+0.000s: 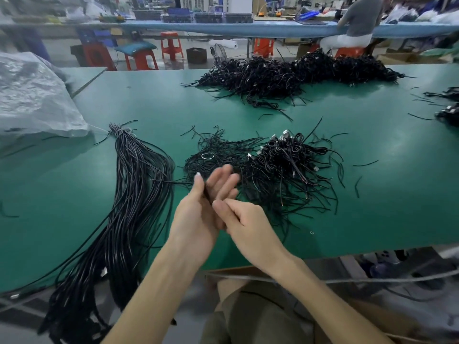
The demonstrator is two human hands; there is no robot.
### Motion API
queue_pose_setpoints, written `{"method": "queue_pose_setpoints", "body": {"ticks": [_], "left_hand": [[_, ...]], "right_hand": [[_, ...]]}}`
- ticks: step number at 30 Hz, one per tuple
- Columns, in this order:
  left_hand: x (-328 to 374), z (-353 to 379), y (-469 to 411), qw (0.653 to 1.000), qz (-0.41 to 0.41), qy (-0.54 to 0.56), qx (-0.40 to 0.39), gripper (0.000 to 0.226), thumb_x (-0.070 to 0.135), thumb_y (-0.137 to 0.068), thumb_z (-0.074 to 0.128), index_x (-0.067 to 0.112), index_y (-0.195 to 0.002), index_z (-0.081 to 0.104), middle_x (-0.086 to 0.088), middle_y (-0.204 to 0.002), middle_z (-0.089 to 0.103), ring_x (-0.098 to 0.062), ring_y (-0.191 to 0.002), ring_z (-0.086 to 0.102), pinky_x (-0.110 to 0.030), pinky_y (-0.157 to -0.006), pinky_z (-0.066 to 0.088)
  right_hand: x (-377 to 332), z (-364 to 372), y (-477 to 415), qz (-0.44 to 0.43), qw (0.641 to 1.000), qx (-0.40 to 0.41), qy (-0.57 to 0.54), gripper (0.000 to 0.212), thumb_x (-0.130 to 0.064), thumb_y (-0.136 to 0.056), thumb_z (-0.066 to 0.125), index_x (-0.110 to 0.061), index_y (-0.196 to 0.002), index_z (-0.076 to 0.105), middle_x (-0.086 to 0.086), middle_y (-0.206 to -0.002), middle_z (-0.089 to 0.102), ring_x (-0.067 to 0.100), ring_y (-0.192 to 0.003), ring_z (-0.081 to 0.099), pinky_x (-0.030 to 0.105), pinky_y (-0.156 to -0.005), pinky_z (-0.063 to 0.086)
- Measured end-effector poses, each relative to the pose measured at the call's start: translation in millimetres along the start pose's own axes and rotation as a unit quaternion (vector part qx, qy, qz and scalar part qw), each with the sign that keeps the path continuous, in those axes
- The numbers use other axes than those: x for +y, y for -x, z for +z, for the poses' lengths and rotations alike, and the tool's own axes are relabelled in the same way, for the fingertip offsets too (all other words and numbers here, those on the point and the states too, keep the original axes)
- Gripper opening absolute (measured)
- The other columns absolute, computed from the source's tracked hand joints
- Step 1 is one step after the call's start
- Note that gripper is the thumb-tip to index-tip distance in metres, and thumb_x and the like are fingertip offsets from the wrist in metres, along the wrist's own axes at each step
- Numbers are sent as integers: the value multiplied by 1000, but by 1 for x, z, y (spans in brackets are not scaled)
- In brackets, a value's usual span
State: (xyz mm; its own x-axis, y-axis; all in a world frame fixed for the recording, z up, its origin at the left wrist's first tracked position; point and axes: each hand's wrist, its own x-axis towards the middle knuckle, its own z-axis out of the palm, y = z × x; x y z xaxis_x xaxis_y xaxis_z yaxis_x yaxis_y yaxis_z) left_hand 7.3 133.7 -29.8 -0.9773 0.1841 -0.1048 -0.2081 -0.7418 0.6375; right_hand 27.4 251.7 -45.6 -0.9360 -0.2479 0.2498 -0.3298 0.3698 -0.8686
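My left hand [198,217] is raised over the green table [387,199], thumb and fingers pointing up, with a black cable [208,194] running between thumb and fingers. One end of that cable sticks out to the left. My right hand [246,224] has curled fingers and pinches at the cable's lower part against the left palm; motion blur hides the exact grip. A long tied bundle of black cables [134,194] lies to the left and hangs over the table's front edge. Just behind my hands sits a pile of coiled cables with USB plugs [285,167].
A tangle of thin loose wires [213,152] lies beside the plug pile. A large heap of black cables [298,73] fills the table's far side. A plastic bag [32,95] sits at the left. A cardboard box [248,271] stands under the front edge. A seated person [360,21] works at the back bench.
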Motion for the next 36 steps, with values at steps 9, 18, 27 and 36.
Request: {"method": "queue_pose_setpoints", "body": {"ticks": [9,18,27,36], "left_hand": [[28,-22,20,711,28,-683,-167,52,52,-102,47,22,-64,65,2,-49,56,-12,-43,49,-20,-50,40],[4,-19,2,993,18,-114,35,50,41,-110,34,4,-129,62,-6,-120,74,-16,-111,71,-23,-85,58],[43,-32,15,917,82,-374,-106,50,48,-101,46,21,-61,57,11,-49,35,-9,-43,26,-20,-47,22],[-10,-40,-1,924,134,-349,83,35,24,-109,41,5,-119,68,3,-103,79,-3,-100,71,-23,-92,54]], "right_hand": [[24,-31,-30,15,989,102,110,59,-34,-107,47,-13,-53,42,-6,-44,47,15,-42,39,36,-48,35],[2,19,-9,-30,998,49,17,39,-32,-108,49,-26,-69,55,-12,-51,49,8,-44,43,16,-47,26],[23,-36,-31,-17,982,-36,184,63,-65,-94,50,-15,-57,42,0,-53,44,16,-53,40,23,-62,34],[1,0,-18,-29,996,79,19,46,-36,-107,49,-22,-64,54,-10,-51,54,8,-45,48,21,-48,37]]}}
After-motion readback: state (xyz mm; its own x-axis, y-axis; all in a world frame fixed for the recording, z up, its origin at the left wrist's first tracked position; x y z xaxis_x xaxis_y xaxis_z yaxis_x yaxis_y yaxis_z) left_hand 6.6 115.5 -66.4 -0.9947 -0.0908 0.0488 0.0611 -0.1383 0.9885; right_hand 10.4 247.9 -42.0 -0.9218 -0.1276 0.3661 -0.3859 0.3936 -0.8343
